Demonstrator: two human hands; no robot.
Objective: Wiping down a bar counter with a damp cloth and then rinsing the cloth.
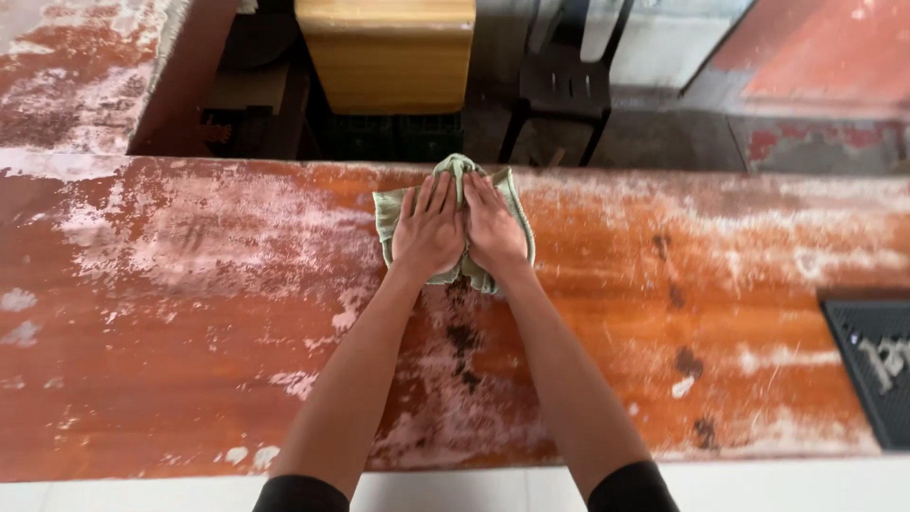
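Both my hands press flat, side by side, on a pale green cloth near the far edge of a long orange-brown wooden counter. My left hand covers the cloth's left half and my right hand its right half, fingers stretched forward. The cloth bunches up between the fingertips. The counter's surface is streaked with white powdery residue and has dark stains just below the cloth.
A black ribbed rubber mat lies at the counter's right edge. Beyond the counter stand a yellow wooden box and a black chair on a grey floor. A white ledge runs along the near edge.
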